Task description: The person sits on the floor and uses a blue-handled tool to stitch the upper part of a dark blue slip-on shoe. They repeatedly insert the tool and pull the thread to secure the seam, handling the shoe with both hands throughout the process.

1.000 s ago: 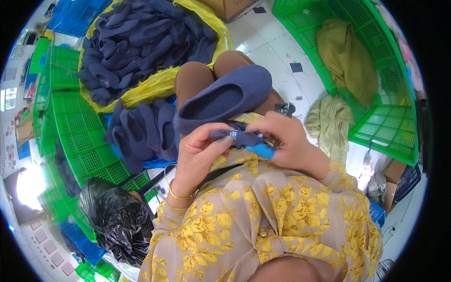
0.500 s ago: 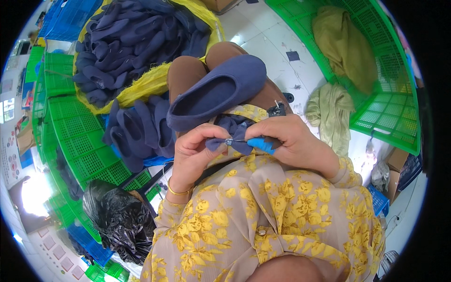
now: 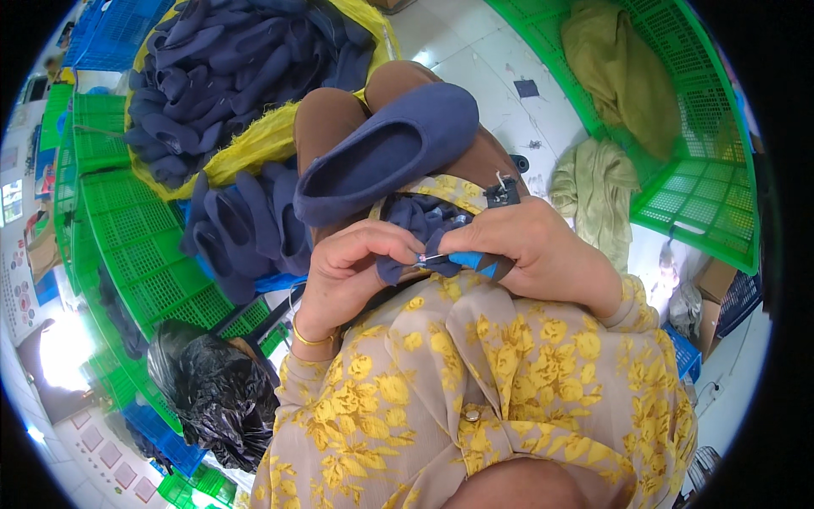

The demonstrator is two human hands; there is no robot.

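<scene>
Pinched in the fingers of my left hand (image 3: pixel 349 270) is a small navy fabric bow (image 3: pixel 390 271) with a tiny shiny piece at its middle. My right hand (image 3: pixel 543 253) grips a thin-pointed tool (image 3: pixel 471 261) with a blue and dark handle. Its slim metal tip meets the bow's middle, close to my left fingertips. More navy bows (image 3: pixel 420 212) lie heaped in my lap just beyond my hands, partly hidden. A navy slip-on shoe (image 3: pixel 447 114) rests across my knees, toe to the right.
A yellow sack (image 3: pixel 263 153) full of navy shoes stands at the far left. Several more shoes (image 3: pixel 233 220) lie nearer. Green crates (image 3: pixel 136 254) line the left side. On the right are a green basket (image 3: pixel 691 199) and a pale cloth (image 3: pixel 593 195). A black plastic bag (image 3: pixel 220 399) sits by my left elbow.
My left fingers have shifted slightly right and closed in over the bow's middle. The bow has turned a little, and the tool's metal tip shows more clearly against it.
</scene>
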